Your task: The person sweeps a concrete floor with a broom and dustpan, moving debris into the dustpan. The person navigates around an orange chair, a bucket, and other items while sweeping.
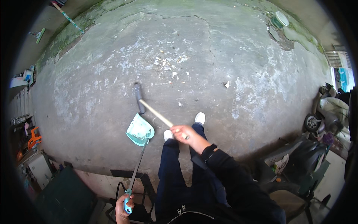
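Note:
In my right hand is the pale handle of a broom, held just ahead of my white shoes. Its dark, narrow head is on or just above the concrete floor and looks slightly blurred. My left hand grips the blue end of a long-handled dustpan. The light turquoise pan lies left of my feet, close to the lower end of the broom head. Whitish residue coats the inside of the pan. Scattered light scraps of debris lie on the floor farther ahead.
A green-and-white bucket stands at the far right by mossy, broken concrete. Motor scooters are parked at the right. A black metal-framed chair is close to my left hand. A mop handle leans at the far left.

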A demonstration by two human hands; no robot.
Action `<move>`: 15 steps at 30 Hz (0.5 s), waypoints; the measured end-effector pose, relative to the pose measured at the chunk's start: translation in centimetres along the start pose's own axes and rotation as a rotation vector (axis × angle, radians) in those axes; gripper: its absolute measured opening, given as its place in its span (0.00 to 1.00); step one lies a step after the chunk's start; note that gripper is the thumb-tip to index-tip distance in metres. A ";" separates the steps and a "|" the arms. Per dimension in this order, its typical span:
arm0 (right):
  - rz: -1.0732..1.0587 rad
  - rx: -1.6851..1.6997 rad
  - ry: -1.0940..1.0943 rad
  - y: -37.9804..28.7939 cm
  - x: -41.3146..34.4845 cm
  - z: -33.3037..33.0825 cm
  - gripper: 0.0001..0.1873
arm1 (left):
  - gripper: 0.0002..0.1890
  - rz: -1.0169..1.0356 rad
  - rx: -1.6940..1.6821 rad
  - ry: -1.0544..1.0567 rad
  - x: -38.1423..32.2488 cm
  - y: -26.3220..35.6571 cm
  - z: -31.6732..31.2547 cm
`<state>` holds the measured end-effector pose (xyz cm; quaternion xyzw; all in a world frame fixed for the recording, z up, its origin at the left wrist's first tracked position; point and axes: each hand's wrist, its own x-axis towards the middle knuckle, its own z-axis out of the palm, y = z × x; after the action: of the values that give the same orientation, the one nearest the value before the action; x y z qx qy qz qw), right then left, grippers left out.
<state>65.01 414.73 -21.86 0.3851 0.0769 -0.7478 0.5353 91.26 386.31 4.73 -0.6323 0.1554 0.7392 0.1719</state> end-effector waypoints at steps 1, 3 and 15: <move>0.010 0.135 -0.026 -2.1 -1.0 -1.2 0.06 | 0.14 0.023 -0.042 -0.004 0.1 -0.7 1.0; -0.071 0.102 0.057 -6.4 -4.9 -3.9 0.07 | 0.14 0.056 -0.115 -0.017 0.7 -1.6 2.7; -0.271 -0.504 0.596 -13.9 -29.4 -4.7 0.11 | 0.16 0.091 -0.371 -0.162 5.4 -2.6 8.5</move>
<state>59.24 444.77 -9.88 0.4279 0.4593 -0.6251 0.4639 84.16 392.78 0.69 -0.5839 0.0305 0.8107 0.0310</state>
